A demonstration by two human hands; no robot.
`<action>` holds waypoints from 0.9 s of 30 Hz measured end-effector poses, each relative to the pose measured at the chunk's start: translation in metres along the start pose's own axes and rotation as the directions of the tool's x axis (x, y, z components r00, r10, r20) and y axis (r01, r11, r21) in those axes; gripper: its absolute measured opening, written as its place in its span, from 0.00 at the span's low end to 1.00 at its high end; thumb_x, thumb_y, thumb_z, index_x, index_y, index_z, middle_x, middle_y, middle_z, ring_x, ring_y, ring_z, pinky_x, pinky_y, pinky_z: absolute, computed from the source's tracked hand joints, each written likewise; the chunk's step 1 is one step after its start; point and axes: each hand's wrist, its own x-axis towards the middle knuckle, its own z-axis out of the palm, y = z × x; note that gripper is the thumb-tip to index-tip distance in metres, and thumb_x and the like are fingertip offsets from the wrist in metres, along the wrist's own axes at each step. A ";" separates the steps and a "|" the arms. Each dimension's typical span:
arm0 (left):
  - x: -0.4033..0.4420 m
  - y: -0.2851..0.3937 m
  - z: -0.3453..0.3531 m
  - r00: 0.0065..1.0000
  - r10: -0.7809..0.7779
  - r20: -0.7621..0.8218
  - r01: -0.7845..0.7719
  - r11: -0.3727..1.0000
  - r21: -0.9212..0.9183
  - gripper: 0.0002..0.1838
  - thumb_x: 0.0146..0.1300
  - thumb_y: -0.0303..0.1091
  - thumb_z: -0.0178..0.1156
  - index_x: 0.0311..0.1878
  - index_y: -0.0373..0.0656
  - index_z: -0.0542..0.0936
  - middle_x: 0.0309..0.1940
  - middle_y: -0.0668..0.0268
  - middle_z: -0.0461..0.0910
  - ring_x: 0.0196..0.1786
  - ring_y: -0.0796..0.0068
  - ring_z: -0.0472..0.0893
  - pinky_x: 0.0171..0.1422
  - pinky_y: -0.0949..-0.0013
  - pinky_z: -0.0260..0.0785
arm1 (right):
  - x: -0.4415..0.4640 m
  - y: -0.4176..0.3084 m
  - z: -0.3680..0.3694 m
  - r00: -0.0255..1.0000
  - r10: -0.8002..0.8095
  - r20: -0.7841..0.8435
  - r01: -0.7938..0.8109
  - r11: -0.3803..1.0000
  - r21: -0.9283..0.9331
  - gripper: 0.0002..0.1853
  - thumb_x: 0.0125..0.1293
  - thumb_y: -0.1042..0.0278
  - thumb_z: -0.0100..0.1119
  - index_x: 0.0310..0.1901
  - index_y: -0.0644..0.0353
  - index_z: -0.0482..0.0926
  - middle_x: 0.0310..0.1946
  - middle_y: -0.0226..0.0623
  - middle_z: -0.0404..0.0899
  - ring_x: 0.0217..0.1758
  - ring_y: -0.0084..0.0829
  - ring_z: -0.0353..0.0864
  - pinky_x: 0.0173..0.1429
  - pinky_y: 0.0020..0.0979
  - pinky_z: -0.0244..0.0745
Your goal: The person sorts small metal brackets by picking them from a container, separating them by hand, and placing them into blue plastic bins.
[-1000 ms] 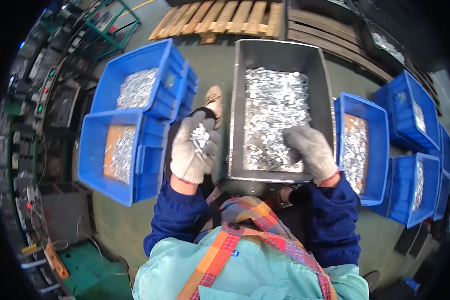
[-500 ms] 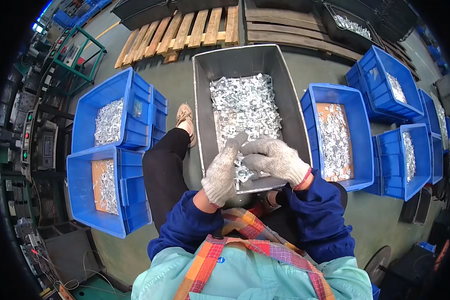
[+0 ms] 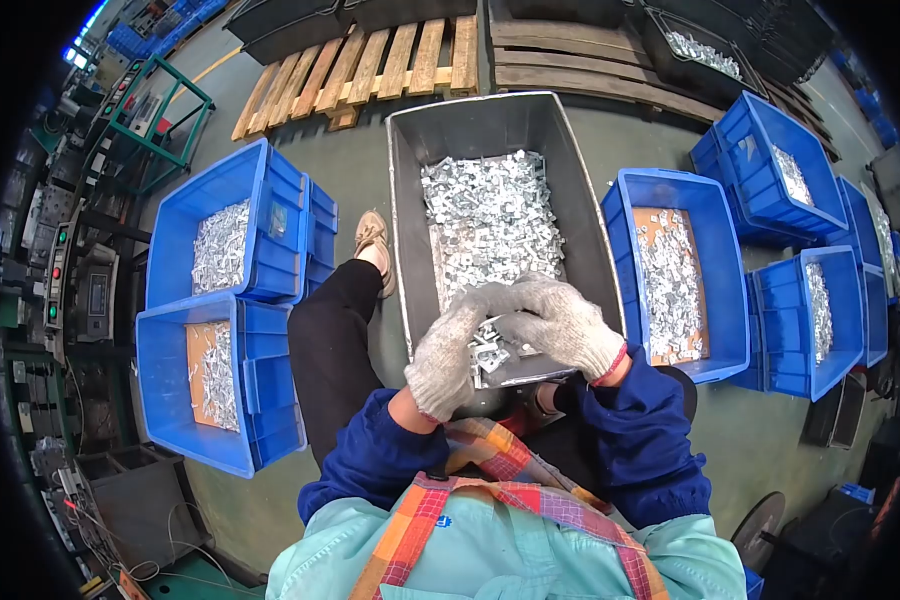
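Note:
A grey-black bin (image 3: pixel 592 215) stands between my legs, with a heap of small shiny metal parts (image 3: pixel 495 225) in it. Over the near end of the heap, my left hand (image 3: pixel 452 345), in a pale knitted glove, reaches in with its fingers curled. My right hand (image 3: pixel 567 325), gloved the same way, meets it from the right, fingers bent inward. The fingertips of both hands come together, and whatever is between them is hidden. Just below the fingers lies a smaller cluster of metal pieces (image 3: pixel 488 350).
To my left, blue crates (image 3: pixel 267 235) hold more metal parts, the nearer blue crate (image 3: pixel 270 400) with a brown bottom. On the right are another blue crate (image 3: pixel 727 290) with parts and several more beyond it. Wooden pallets (image 3: pixel 390 62) lie ahead; machinery lines the left side.
My left hand's fingers have turned inward to meet the right fingertips, closing the gap between the hands. My right hand has shifted slightly. The crates and bin look the same.

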 end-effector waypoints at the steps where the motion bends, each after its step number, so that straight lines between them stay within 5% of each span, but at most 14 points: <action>1: -0.001 0.001 0.000 0.999 0.002 0.047 -0.002 1.000 0.012 0.27 0.78 0.49 0.53 0.67 0.36 0.74 0.51 0.59 0.84 0.47 0.70 0.87 0.42 0.71 0.82 | 0.001 0.002 0.000 1.000 -0.011 -0.024 0.011 1.000 0.004 0.16 0.66 0.68 0.60 0.53 0.61 0.85 0.33 0.42 0.84 0.34 0.31 0.84 0.43 0.32 0.79; 4: -0.002 -0.001 0.003 0.983 0.022 -0.184 -0.009 0.997 0.075 0.24 0.76 0.47 0.58 0.63 0.37 0.77 0.43 0.60 0.85 0.39 0.72 0.87 0.36 0.74 0.80 | -0.001 -0.004 -0.003 0.994 0.101 -0.036 -0.097 0.991 0.091 0.14 0.68 0.69 0.58 0.51 0.63 0.86 0.31 0.40 0.83 0.34 0.30 0.84 0.43 0.32 0.79; 7: -0.005 0.000 0.001 0.969 -0.081 -0.235 0.090 0.996 0.025 0.20 0.73 0.44 0.62 0.58 0.38 0.79 0.38 0.63 0.85 0.34 0.73 0.85 0.35 0.73 0.78 | -0.004 -0.013 -0.007 0.971 0.241 0.012 -0.236 0.942 0.240 0.14 0.69 0.65 0.59 0.49 0.62 0.86 0.36 0.40 0.84 0.38 0.32 0.83 0.45 0.33 0.77; 10: -0.005 -0.006 -0.019 0.987 -0.070 -0.143 0.094 0.980 0.173 0.13 0.71 0.33 0.61 0.56 0.41 0.81 0.47 0.63 0.83 0.47 0.71 0.85 0.50 0.66 0.79 | -0.004 -0.001 -0.005 0.990 0.139 -0.032 -0.135 0.986 0.099 0.13 0.69 0.65 0.58 0.48 0.62 0.86 0.35 0.39 0.84 0.37 0.31 0.83 0.43 0.34 0.77; 12: -0.001 -0.013 -0.036 0.995 0.013 -0.100 0.038 0.873 0.486 0.13 0.68 0.32 0.62 0.54 0.41 0.82 0.46 0.62 0.84 0.47 0.69 0.86 0.50 0.65 0.78 | -0.004 0.006 -0.002 0.993 0.092 -0.068 -0.089 0.994 0.058 0.13 0.69 0.64 0.58 0.47 0.62 0.86 0.35 0.39 0.84 0.36 0.30 0.83 0.42 0.34 0.77; 15: -0.002 -0.017 -0.043 0.998 0.055 -0.037 -0.019 0.770 0.637 0.15 0.65 0.31 0.64 0.54 0.40 0.82 0.45 0.60 0.85 0.48 0.67 0.85 0.50 0.64 0.78 | -0.004 0.010 -0.002 0.993 0.072 -0.092 -0.069 0.997 0.032 0.13 0.69 0.64 0.58 0.46 0.63 0.86 0.35 0.39 0.84 0.36 0.30 0.82 0.42 0.34 0.77; 17: -0.003 -0.013 -0.037 0.973 0.194 0.127 -0.222 0.621 0.751 0.14 0.67 0.33 0.63 0.54 0.39 0.82 0.43 0.61 0.85 0.44 0.68 0.86 0.47 0.66 0.78 | -0.005 0.009 -0.004 0.990 0.114 -0.088 -0.111 0.993 0.043 0.14 0.69 0.63 0.59 0.47 0.63 0.86 0.36 0.39 0.84 0.37 0.30 0.83 0.43 0.33 0.77; 18: -0.002 -0.008 -0.030 0.910 0.298 0.290 -0.400 0.436 0.806 0.13 0.70 0.34 0.62 0.53 0.38 0.81 0.40 0.62 0.85 0.40 0.70 0.86 0.43 0.69 0.78 | -0.005 0.003 -0.005 0.985 0.154 -0.078 -0.150 0.987 0.055 0.15 0.68 0.63 0.59 0.49 0.63 0.86 0.37 0.40 0.85 0.38 0.30 0.83 0.44 0.33 0.78; 20: -0.005 -0.002 -0.015 0.927 0.312 0.206 -0.362 0.613 0.702 0.12 0.73 0.35 0.61 0.52 0.37 0.81 0.38 0.63 0.85 0.37 0.72 0.86 0.40 0.72 0.79 | -0.006 -0.003 -0.006 0.980 0.184 -0.081 -0.178 0.981 0.071 0.16 0.68 0.63 0.60 0.51 0.63 0.85 0.39 0.41 0.85 0.40 0.30 0.84 0.46 0.33 0.78; 21: -0.007 -0.003 -0.006 0.988 0.151 -0.014 -0.129 0.889 0.439 0.12 0.73 0.35 0.61 0.51 0.37 0.80 0.38 0.63 0.85 0.37 0.72 0.86 0.40 0.72 0.79 | -0.007 -0.006 -0.004 0.980 0.177 -0.095 -0.170 0.983 0.076 0.17 0.68 0.63 0.60 0.53 0.63 0.85 0.40 0.42 0.85 0.42 0.30 0.85 0.48 0.33 0.79; 22: -0.008 -0.003 -0.002 0.983 -0.089 -0.160 0.101 0.992 0.070 0.12 0.73 0.35 0.61 0.51 0.37 0.80 0.38 0.62 0.85 0.37 0.72 0.86 0.40 0.72 0.79 | -0.008 -0.007 -0.004 0.979 0.170 -0.109 -0.161 0.984 0.081 0.18 0.68 0.63 0.60 0.55 0.63 0.84 0.41 0.42 0.86 0.43 0.31 0.85 0.49 0.33 0.79; 25: -0.007 -0.005 -0.002 0.987 -0.016 -0.163 0.039 0.990 0.138 0.10 0.72 0.34 0.62 0.50 0.38 0.80 0.37 0.61 0.85 0.35 0.71 0.86 0.36 0.72 0.79 | -0.009 -0.006 -0.006 0.988 0.132 -0.078 -0.130 0.991 0.029 0.20 0.67 0.64 0.61 0.58 0.63 0.83 0.45 0.45 0.86 0.48 0.34 0.86 0.53 0.34 0.79; 27: 0.000 -0.025 -0.036 0.991 0.063 -0.116 -0.015 0.926 0.377 0.10 0.73 0.34 0.60 0.50 0.39 0.81 0.38 0.62 0.85 0.36 0.73 0.86 0.36 0.71 0.78 | -0.009 0.002 -0.004 0.989 0.105 -0.105 -0.107 0.994 -0.005 0.20 0.67 0.64 0.61 0.58 0.63 0.83 0.46 0.46 0.86 0.49 0.37 0.86 0.54 0.35 0.79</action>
